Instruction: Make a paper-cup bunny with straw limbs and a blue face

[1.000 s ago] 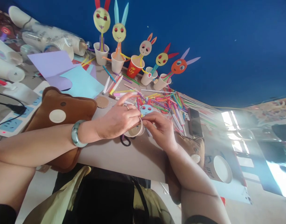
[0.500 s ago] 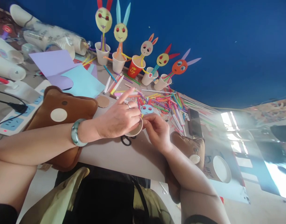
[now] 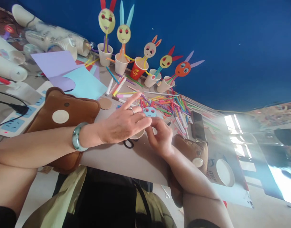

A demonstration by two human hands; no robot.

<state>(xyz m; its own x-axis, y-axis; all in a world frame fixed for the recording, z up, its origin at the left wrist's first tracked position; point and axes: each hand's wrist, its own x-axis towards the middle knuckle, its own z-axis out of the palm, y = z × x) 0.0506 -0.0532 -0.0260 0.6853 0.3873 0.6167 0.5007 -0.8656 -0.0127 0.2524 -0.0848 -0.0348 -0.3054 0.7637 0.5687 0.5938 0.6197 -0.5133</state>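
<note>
Single view from the head, looking forward and down. Table (image 3: 126, 163) close below, blue wall (image 3: 230, 63) beyond.

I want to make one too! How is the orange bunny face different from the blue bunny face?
The orange bunny face has pale purple ears; the blue bunny face has red ones. The orange one's eyes look bluish; the blue one's are red. The orange one is above a white cup; the blue one is near the right hand. Both have two eyes.
</note>
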